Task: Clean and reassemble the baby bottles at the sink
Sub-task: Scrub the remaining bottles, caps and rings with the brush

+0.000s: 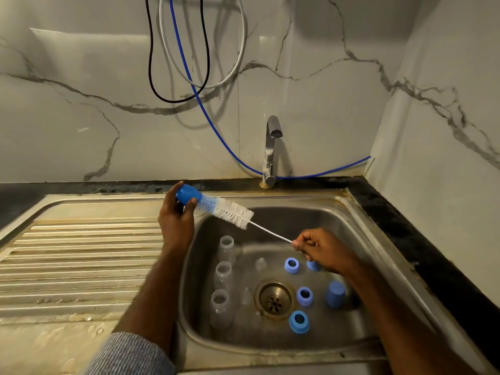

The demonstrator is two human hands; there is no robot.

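Both ends held: left hand (176, 223) grips bottle brush (216, 207) head, right hand (322, 250) pinches its wire.

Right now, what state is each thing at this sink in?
Tap: off, no water running.
Bottle brush: held over the sink at both ends.
Left hand: grips the blue end.
Right hand: pinches the thin wire end.
Three bottles: uncapped, lying in the basin.
Blue rings: loose, off the bottles.

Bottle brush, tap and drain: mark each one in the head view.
bottle brush (232, 211), head view, on the white bristles.
tap (271, 147), head view, on the upright chrome stem.
drain (273, 300), head view, on the perforated strainer in the basin floor.
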